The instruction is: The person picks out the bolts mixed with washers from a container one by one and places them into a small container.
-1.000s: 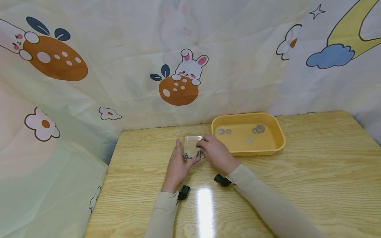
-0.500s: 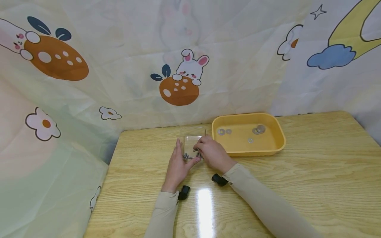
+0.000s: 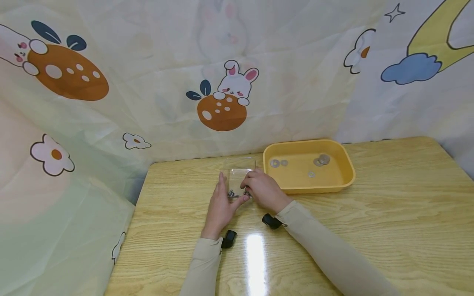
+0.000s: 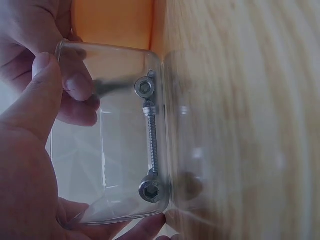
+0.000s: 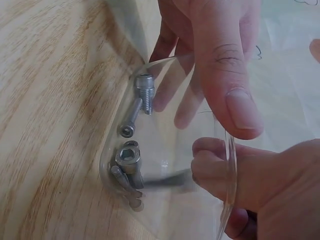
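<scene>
A clear plastic box (image 3: 240, 169) stands on the table. My left hand (image 3: 221, 210) grips it, the thumb over its near rim and the other fingers along its left side. Several silver hex socket bolts (image 4: 153, 145) lie along the bottom, bunched in two groups in the right wrist view, with a thick-headed bolt (image 5: 129, 154) among those nearer the right hand. My right hand (image 3: 266, 190) reaches into the box with curled fingers. Its fingertips pinch a bolt (image 5: 167, 179), which shows as a dark blurred shaft slanting down to the others.
Just right of the box is a yellow tray (image 3: 314, 190) holding several flat washers (image 3: 275, 163), some of them stacked at its right (image 3: 324, 159). A printed cloth (image 3: 166, 102) hangs behind the wooden table (image 3: 389, 213). Black wrist cameras (image 3: 272, 221) jut from both sleeves.
My right hand has moved slightly left and down inside the box, lowering the pinched bolt toward the near group. My left hand keeps its hold on the box.
</scene>
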Motion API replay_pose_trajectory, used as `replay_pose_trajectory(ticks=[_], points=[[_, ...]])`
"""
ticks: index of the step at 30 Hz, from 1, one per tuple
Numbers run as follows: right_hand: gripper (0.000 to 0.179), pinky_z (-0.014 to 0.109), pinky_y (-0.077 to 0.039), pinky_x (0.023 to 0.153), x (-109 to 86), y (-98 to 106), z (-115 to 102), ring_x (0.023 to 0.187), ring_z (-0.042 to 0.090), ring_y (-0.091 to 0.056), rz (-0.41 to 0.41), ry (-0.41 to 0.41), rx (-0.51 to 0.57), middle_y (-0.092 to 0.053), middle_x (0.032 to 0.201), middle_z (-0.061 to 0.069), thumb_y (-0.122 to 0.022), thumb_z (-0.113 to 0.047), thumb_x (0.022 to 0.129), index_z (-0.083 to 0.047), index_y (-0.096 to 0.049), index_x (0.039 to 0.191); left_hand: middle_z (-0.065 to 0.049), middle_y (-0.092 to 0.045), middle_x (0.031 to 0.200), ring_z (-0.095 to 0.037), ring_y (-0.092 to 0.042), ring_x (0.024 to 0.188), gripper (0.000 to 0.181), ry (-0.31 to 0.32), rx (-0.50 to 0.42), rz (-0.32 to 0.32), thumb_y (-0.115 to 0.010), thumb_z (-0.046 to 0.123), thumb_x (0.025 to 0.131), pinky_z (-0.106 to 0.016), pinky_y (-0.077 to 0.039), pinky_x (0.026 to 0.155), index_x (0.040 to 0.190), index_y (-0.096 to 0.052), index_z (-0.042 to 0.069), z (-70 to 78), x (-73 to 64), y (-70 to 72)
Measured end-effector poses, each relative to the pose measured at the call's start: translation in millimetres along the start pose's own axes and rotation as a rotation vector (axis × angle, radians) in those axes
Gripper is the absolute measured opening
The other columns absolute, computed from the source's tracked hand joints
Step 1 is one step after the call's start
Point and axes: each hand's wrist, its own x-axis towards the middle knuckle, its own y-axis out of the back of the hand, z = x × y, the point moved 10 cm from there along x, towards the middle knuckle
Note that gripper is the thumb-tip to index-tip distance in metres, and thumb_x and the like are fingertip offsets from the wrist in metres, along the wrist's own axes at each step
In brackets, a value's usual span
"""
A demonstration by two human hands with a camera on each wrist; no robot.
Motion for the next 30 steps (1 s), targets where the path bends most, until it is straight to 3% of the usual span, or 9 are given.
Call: replay_pose_trajectory(ticks=[12,30], points=[[0.014,0.035,-0.054,0.087,-3.7,5.5,1.7,0.101,0.021,-0.059,0.018,-0.014,0.049,-0.07,0.102,0.001,-0.072,-0.003,0.091,-0.011,-0.078,0.102,-0.019,-0.03,0.16,-0.039,-0.033,0.144,0.12,-0.01,0.017,0.012,-0.071,0.062,0.082,-0.053,-0.033,0.115,0.161,-0.005,0.001,0.4,1.3,0.1],[0.013,0.036,-0.053,0.085,-18.3,28.6,-2.7,0.098,0.021,-0.057,0.126,0.037,0.103,-0.066,0.099,0.001,-0.07,-0.002,0.092,-0.01,-0.077,0.098,-0.02,-0.031,0.16,-0.04,-0.032,0.144,0.121,0.007,0.016,0.013,-0.072,0.062,0.081,-0.054,-0.032,0.115,0.161,-0.005,0.001,0.6,1.2,0.3]])
